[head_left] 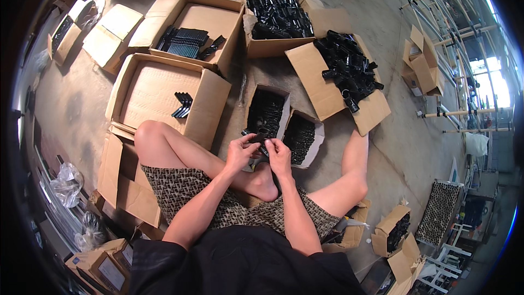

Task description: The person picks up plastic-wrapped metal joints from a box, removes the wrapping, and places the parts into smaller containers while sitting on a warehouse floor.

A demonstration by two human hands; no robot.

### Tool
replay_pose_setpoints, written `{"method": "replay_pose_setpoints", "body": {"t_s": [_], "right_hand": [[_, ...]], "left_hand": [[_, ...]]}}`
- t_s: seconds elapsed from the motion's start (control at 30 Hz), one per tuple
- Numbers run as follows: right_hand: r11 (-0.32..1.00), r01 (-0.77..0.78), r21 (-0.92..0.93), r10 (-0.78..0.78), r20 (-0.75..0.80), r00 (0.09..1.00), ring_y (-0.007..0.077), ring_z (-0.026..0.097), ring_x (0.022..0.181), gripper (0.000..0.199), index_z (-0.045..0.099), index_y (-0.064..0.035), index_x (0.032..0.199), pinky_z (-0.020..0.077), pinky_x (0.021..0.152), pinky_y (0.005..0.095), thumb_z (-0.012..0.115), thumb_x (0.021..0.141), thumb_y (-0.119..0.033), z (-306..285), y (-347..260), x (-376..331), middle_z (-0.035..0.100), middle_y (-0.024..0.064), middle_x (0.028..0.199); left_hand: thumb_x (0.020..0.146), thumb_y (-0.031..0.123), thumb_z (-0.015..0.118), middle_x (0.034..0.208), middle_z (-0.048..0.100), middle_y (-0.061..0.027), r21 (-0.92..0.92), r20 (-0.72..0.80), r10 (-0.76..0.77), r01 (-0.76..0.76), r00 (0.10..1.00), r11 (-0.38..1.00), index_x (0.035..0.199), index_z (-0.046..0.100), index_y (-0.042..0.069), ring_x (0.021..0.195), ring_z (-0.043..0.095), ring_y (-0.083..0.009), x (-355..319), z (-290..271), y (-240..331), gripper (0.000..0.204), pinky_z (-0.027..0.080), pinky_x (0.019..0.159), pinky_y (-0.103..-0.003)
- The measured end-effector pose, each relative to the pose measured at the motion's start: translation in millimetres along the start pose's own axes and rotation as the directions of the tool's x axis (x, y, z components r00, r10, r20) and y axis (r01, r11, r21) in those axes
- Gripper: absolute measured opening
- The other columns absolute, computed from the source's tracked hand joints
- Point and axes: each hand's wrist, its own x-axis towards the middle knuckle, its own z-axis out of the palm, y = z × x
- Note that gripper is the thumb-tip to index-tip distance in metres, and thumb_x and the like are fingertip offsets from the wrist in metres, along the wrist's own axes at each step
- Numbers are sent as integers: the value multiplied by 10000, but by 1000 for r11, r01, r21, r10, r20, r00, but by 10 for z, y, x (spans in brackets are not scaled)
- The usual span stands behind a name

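My left hand (240, 153) and my right hand (279, 156) meet in front of my crossed leg, both closed with bent fingers. Between them is a dark tube-shaped part (256, 137), partly covered by the fingers. What exactly the right fingertips pinch on it is too small to make out. Just beyond the hands stands a narrow carton (286, 110) of small black parts, and a second small carton (314, 155) of similar pieces adjoins it on the right. An open box (308, 68) heaped with loose black tubes lies farther right.
Left of my knee, a large carton (144, 90) holds several black pieces. Behind it, another carton (210, 19) contains a row of dark tubes. A full box (267, 48) of black tubes stands at the back. Metal racks (464, 33) line the right side.
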Motion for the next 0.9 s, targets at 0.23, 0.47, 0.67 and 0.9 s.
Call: {"method": "replay_pose_setpoints", "body": {"t_s": [0.23, 0.47, 0.67, 0.9], "right_hand": [[995, -35, 91, 30, 58, 998, 113, 641, 904, 279, 585, 34, 1121, 528, 788, 259, 662, 948, -170, 6, 57, 4, 677, 111, 1040], [986, 42, 162, -45, 18, 999, 121, 642, 846, 302, 607, 31, 1124, 532, 742, 269, 683, 932, -188, -13, 14, -26, 693, 91, 958], [963, 225, 150, -228, -3, 974, 128, 657, 823, 307, 609, 31, 1109, 541, 710, 290, 728, 889, -146, -78, -266, -183, 693, 109, 980], [866, 495, -63, -494, 42, 869, 264, 676, 822, 236, 655, -19, 1013, 532, 703, 333, 752, 813, -99, -238, -561, -120, 675, 124, 904]], "left_hand": [[910, 63, 670, 857, 717, -76, 10, 16, -19, 19, 1000, 1000, 1220, 608, -51, 703, 680, -110, 1, 3, -34, 336, 553, 591, -239], [914, 67, 667, 859, 716, -83, 17, 43, -40, 39, 998, 999, 1215, 608, -40, 706, 689, -123, 2, 2, -10, 325, 554, 586, -241], [924, 78, 668, 894, 710, -93, -166, 27, -131, 134, 991, 977, 1203, 589, -45, 704, 699, -157, -24, -23, 107, 315, 569, 588, -252], [981, 175, 607, 871, 711, -87, -72, 185, -252, 268, 950, 961, 1141, 624, -36, 723, 700, -158, -58, -156, 393, 265, 590, 654, -294]]}}
